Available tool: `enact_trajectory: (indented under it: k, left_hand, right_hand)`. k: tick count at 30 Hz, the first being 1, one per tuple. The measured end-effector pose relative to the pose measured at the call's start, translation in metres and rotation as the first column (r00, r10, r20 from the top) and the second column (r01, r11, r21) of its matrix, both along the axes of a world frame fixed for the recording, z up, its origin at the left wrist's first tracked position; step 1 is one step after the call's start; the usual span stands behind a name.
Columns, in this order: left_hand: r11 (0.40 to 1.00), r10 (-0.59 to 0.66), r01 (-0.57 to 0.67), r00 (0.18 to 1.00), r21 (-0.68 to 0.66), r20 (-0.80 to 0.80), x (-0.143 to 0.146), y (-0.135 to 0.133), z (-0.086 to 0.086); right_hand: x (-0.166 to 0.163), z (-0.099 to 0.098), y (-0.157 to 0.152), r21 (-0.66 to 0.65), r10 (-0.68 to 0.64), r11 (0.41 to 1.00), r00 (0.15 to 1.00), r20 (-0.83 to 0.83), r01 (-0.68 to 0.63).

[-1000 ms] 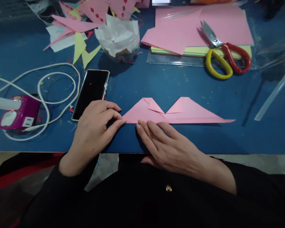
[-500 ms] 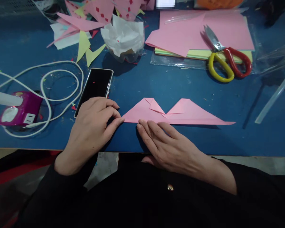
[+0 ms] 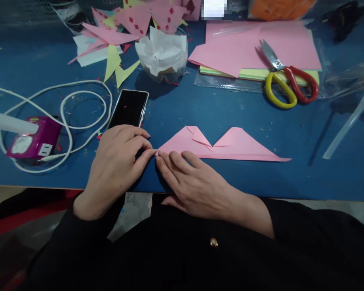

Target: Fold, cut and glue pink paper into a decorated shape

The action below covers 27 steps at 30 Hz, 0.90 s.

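A folded pink paper [image 3: 227, 146] lies flat on the blue table [image 3: 200, 109], shaped as a long low triangle with two flaps folded to its middle. My left hand [image 3: 118, 161] rests at the paper's left tip, fingers curled, with a fingertip pressing on that tip. My right hand [image 3: 191, 182] lies flat with fingers stretched out, its fingertips on the near left edge of the paper, right next to my left fingertips.
A black phone [image 3: 130, 109] lies just behind my left hand. A white cable [image 3: 79, 117] loops to a purple charger [image 3: 33, 141] at the left. Scissors [image 3: 286, 81] rest on a stack of coloured paper [image 3: 255, 48]. A cup of white scraps [image 3: 162, 54] and paper cuttings [image 3: 118, 36] sit at the back.
My right hand has slid left along the paper's near edge until its fingertips meet my left fingertips at the left tip. My left hand has stayed put.
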<state>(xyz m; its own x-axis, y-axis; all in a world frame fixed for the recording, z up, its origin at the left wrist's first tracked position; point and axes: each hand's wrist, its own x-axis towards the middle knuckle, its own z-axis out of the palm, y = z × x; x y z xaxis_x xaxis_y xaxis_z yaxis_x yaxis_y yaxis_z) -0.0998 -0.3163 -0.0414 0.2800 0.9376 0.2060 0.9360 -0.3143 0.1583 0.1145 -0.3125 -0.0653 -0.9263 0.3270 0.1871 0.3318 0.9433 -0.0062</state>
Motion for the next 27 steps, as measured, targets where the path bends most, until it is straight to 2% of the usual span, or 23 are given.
enact_trajectory:
  k: [4,8,13,18,21,27]
  left_hand:
    - [0.988,0.122,-0.117,0.991,0.1,-0.049,0.004,-0.017,0.002]
    - [0.988,0.002,-0.005,1.0,0.156,0.024,0.014,-0.041,-0.009]
    - [0.983,-0.048,0.061,0.996,0.175,-0.079,0.025,-0.06,-0.023]
    - [0.984,0.006,0.018,0.991,0.178,-0.133,0.03,-0.065,-0.021]
    - [0.982,-0.003,0.029,0.99,0.186,-0.141,0.036,-0.065,-0.021]
    - [0.967,-0.195,0.208,0.976,0.146,-0.095,0.059,-0.059,-0.031]
  right_hand:
    - [0.001,0.0,0.0,0.005,-0.002,1.0,1.0,0.002,0.002]
    - [0.002,-0.001,0.0,0.016,-0.003,1.0,1.0,-0.007,0.003]
    - [0.001,-0.004,-0.001,-0.017,-0.012,1.0,0.998,-0.056,0.011]
    - [0.017,-0.008,-0.008,-0.049,-0.114,0.993,0.975,-0.191,0.107]
    - [0.034,-0.008,-0.014,-0.057,-0.186,0.982,0.955,-0.233,0.178]
    - [0.047,-0.009,-0.018,-0.043,-0.218,0.976,0.947,-0.237,0.214]
